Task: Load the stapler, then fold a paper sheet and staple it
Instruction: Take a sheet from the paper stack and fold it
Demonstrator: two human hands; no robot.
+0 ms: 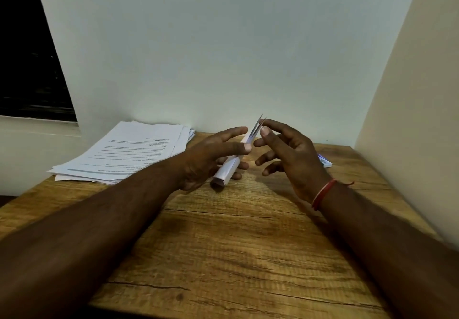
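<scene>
A folded white paper sheet [229, 168] stands on edge above the wooden table [223, 239], tilted away from me, its far end splayed open. My left hand [211, 156] grips it, thumb on top and fingers underneath. My right hand [288, 150] hovers just right of the sheet's far end with fingers spread, its index fingertip touching or nearly touching the upper edge. A small purple-and-white box [325, 161] lies on the table behind my right wrist, mostly hidden. No stapler shows in the head view.
A stack of printed paper sheets [129, 152] lies at the table's far left corner. A white wall runs along the back, another wall [409, 120] closes the right side. A dark window is at the upper left.
</scene>
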